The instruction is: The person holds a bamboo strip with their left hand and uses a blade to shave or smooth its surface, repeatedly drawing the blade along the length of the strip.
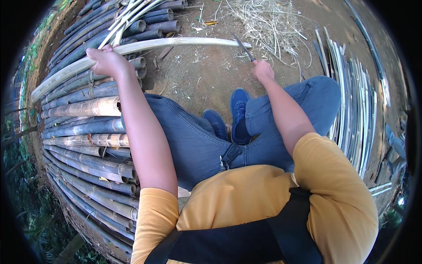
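Observation:
A long pale split bamboo strip (176,42) runs from the left rim across in front of me. My left hand (107,63) is closed round it toward its left part, thumb up on the far side. At its right end a knife (244,48) with a narrow dark blade crosses the strip; the blade appears to touch it. My right hand (263,70) is closed on the knife's handle, most of which the fingers hide.
Many bamboo poles (92,127) are stacked at my left, with pale strips (127,17) on top. Curly shavings (268,26) heap up ahead on the dirt ground. Split strips (351,101) lie in a row at my right, beside a long dark pole (367,39).

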The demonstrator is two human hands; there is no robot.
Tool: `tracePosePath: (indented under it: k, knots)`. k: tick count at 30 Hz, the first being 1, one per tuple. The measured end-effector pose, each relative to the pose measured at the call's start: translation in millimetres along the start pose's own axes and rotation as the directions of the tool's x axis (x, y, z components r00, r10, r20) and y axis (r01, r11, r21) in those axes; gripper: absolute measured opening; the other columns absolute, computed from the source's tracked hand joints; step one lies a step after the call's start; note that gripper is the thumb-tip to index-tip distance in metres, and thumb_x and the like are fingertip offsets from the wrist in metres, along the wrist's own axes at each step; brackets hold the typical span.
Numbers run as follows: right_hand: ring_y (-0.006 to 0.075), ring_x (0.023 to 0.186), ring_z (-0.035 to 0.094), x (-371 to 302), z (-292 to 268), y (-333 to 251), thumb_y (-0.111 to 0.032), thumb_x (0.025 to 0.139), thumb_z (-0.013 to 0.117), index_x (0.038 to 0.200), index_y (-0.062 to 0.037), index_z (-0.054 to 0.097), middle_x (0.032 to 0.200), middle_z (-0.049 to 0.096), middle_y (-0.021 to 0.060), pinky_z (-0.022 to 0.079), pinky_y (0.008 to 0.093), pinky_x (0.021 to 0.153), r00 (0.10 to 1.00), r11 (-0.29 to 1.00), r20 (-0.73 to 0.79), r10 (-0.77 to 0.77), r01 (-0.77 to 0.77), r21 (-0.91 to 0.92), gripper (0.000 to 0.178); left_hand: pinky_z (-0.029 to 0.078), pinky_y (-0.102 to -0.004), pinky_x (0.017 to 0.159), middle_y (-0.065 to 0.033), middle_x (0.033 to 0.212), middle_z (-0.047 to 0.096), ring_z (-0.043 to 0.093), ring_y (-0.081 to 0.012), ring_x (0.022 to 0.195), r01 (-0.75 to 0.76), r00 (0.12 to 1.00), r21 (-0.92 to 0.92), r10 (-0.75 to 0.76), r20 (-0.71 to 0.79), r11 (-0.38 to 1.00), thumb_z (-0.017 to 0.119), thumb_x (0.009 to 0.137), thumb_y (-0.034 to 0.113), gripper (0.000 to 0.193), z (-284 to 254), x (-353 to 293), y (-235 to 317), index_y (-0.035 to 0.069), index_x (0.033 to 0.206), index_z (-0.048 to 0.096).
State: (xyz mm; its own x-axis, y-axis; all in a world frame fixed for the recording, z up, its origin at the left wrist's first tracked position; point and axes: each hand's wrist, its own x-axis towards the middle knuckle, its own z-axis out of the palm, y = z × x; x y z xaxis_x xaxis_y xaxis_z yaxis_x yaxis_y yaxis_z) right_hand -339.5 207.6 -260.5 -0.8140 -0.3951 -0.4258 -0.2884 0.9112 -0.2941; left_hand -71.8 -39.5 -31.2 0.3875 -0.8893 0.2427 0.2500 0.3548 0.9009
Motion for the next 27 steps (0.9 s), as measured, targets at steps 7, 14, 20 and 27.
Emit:
tracePosePath:
  k: [7,14,20,27]
  knots:
    - [0.0351,0.110,0.064,3,12,6,-0.035,0.100,0.048,0.115,-0.0079,0.065,0.113,0.068,0.0199,0.051,0.0472,0.091,0.997,0.997,0.008,-0.076,0.077,-0.025,0.035,0.051,-0.0351,0.064,-0.0045,0.063,0.043,0.045,-0.0161,0.058,-0.031,0.998,-0.007,0.032,0.060,0.999,0.042,0.102,0.029,0.033,-6,4,-6,0.006,0.078,0.037]
    - [0.0350,0.115,0.062,9,19,-6,-0.040,0.099,0.049,0.115,-0.0035,0.066,0.119,0.065,0.0205,0.050,0.0461,0.095,0.999,0.998,0.034,0.038,-0.040,0.054,0.043,0.048,-0.0364,0.070,-0.0081,0.074,0.060,0.060,-0.0192,0.075,-0.046,0.971,0.021,0.040,0.236,0.999,0.044,0.101,0.034,0.030,-7,10,-7,0.005,0.095,0.043]
    - [0.0283,0.080,0.069,44,46,4,-0.018,0.090,0.056,0.097,-0.0015,0.065,0.090,0.069,0.0152,0.055,0.0404,0.070,0.968,0.884,0.253,-0.007,-0.112,0.454,0.020,0.053,-0.0329,0.077,-0.0128,0.102,0.066,0.065,-0.0205,0.089,-0.067,0.867,0.220,-0.053,0.496,0.973,0.048,0.101,0.020,0.028,14,-10,-11,0.004,0.123,0.039]
    - [0.0239,0.056,0.062,34,43,-8,-0.005,0.082,0.054,0.081,-0.0023,0.059,0.068,0.063,0.0121,0.049,0.0374,0.051,0.976,0.823,0.216,-0.015,-0.111,0.557,0.006,0.057,-0.0316,0.072,-0.0177,0.102,0.067,0.069,-0.0227,0.088,-0.034,0.825,0.030,0.012,0.565,0.999,0.040,0.106,0.021,0.026,21,-24,-9,0.002,0.123,0.035]
